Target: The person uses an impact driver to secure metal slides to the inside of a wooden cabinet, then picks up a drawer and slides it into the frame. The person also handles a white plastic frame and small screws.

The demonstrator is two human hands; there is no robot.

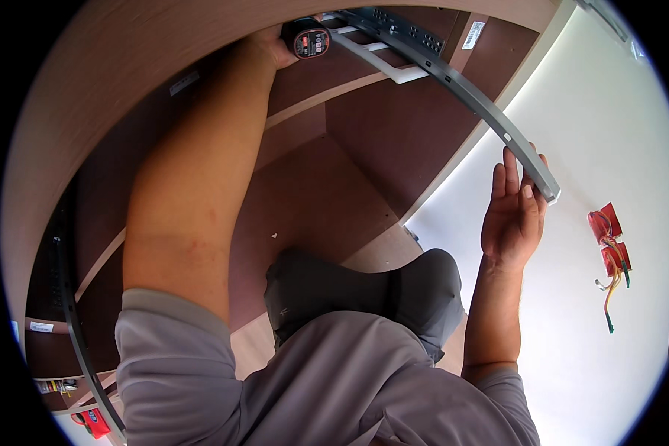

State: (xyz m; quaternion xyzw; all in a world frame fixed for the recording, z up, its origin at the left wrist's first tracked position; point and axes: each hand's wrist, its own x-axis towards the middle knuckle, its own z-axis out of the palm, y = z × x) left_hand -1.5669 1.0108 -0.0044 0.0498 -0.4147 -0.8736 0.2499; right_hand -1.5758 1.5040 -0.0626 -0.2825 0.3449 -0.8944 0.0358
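At the top, my left hand (274, 50) is closed around a black cordless power tool, apparently a drill, whose battery end (309, 39) faces me. Its working end and most of my fingers are hidden. A long grey metal rail (477, 100) curves from the cabinet's upper part down to the right. Around its free end, my right hand (514, 215) supports it, palm up, with fingers behind the rail and thumb in front. A white frame with crossbars (379, 59) lies beside the rail, close to the tool.
Brown cabinet panels (394, 141) surround my arms. Another dark rail (74, 320) runs along the left side. On the white wall (572, 297) at right, loose wires hang from red electrical boxes (609, 236). A red item (95, 422) is at lower left. My knees are below.
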